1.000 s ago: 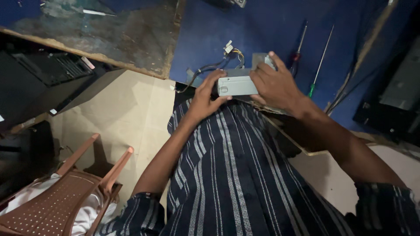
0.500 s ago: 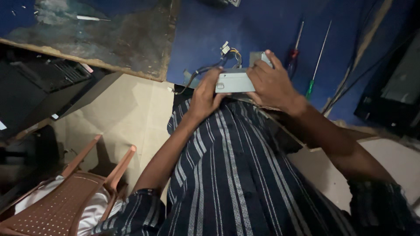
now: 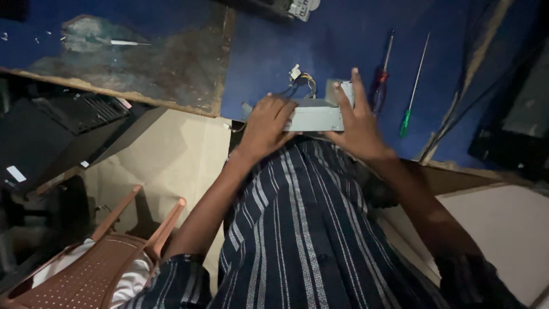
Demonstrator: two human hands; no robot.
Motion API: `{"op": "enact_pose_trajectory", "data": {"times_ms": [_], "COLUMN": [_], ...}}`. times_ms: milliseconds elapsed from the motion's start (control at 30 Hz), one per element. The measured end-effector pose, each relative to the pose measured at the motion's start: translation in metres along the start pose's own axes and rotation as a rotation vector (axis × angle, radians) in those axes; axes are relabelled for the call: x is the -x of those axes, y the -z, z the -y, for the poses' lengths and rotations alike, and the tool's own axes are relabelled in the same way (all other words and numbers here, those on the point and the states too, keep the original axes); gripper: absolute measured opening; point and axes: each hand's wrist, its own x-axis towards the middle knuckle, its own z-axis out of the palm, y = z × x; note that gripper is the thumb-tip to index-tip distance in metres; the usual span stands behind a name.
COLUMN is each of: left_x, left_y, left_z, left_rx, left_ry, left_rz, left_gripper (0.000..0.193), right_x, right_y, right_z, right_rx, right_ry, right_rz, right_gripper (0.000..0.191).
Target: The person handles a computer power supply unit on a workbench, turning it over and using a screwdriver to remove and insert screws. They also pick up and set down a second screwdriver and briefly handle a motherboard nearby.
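We've got the grey metal box (image 3: 315, 117) at the near edge of the blue worktop (image 3: 343, 46), gripped from both sides; our left hand (image 3: 266, 126) curls over its left end, our right hand (image 3: 357, 123) wraps the right end with fingers spread up the far face, seemingly to steady it; a bundle of coloured wires (image 3: 300, 80) trails off behind; two screwdrivers, red-handled (image 3: 383, 71) and green-handled (image 3: 409, 109), lie just right; a brown plastic chair (image 3: 97, 257) sits near left on the pale floor; dim room.
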Motion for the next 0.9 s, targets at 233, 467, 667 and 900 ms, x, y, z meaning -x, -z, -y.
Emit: {"op": "enact_pose_trajectory", "data": {"times_ms": [233, 467, 667, 900], "left_x": [0.0, 0.009, 0.046, -0.011], "left_y": [-0.009, -0.017, -0.022, -0.023], "left_z": [0.0, 0.008, 0.039, 0.078], "left_rx": [0.089, 0.302, 0.824, 0.904], "left_ry": [0.063, 0.255, 0.386, 0.519], "left_rz": [0.057, 0.04, -0.21, -0.48], "left_gripper": [0.067, 0.093, 0.1, 0.094], "right_x": [0.001, 0.002, 0.001, -0.006], "right_y": [-0.015, -0.019, -0.028, -0.039], "right_z": [-0.015, -0.01, -0.008, -0.009], "right_rx": [-0.196, -0.153, -0.119, -0.158], "right_ry": [0.045, 0.002, -0.073, -0.066], "right_rz": [-0.112, -0.118, -0.087, -0.146], "right_gripper": [0.13, 0.13, 0.128, 0.138]}}
